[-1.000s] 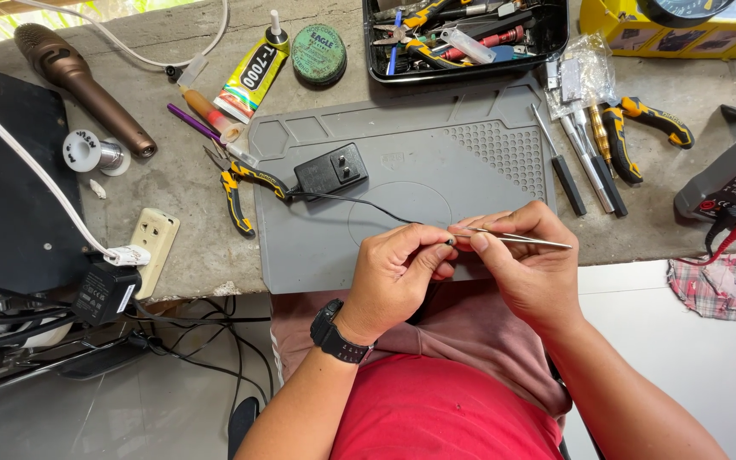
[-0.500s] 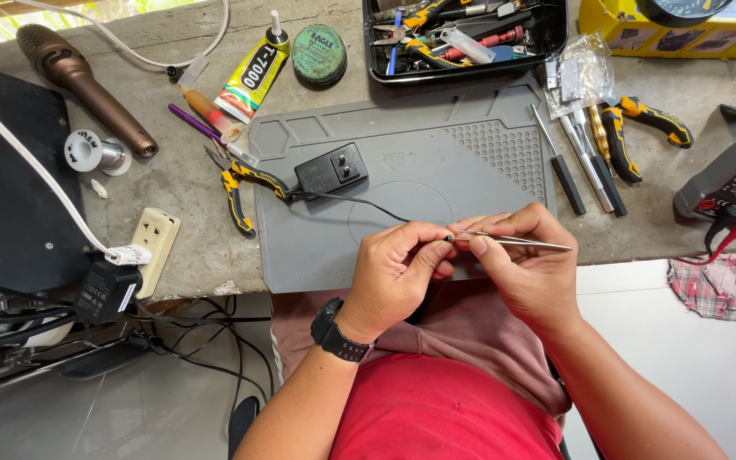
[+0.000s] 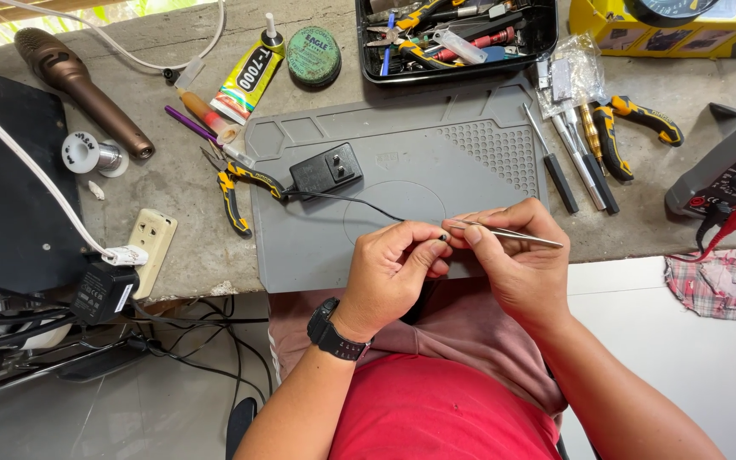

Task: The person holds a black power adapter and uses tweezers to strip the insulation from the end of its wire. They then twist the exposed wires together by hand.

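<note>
My left hand (image 3: pixel 395 271) pinches the end of a thin black wire (image 3: pixel 359 203) over the front edge of a grey work mat (image 3: pixel 385 175). The wire runs back to a black plug adapter (image 3: pixel 327 170) lying on the mat. My right hand (image 3: pixel 517 268) holds metal tweezers (image 3: pixel 504 232), their tips meeting the wire end at my left fingertips. A black watch sits on my left wrist.
Yellow-handled pliers (image 3: pixel 240 186), a glue tube (image 3: pixel 249 75), a green tin (image 3: pixel 313 54), a solder spool (image 3: pixel 89 154) and a brown microphone (image 3: pixel 78 85) lie left. A black tool tray (image 3: pixel 457 34), screwdrivers (image 3: pixel 568 162), cutters (image 3: pixel 628 128) and a meter (image 3: pixel 730 170) are right. A socket strip (image 3: pixel 151 247) sits at the edge.
Both hands stay nearly still at the mat's front edge; the fingers and tweezers shift only slightly around the wire end.
</note>
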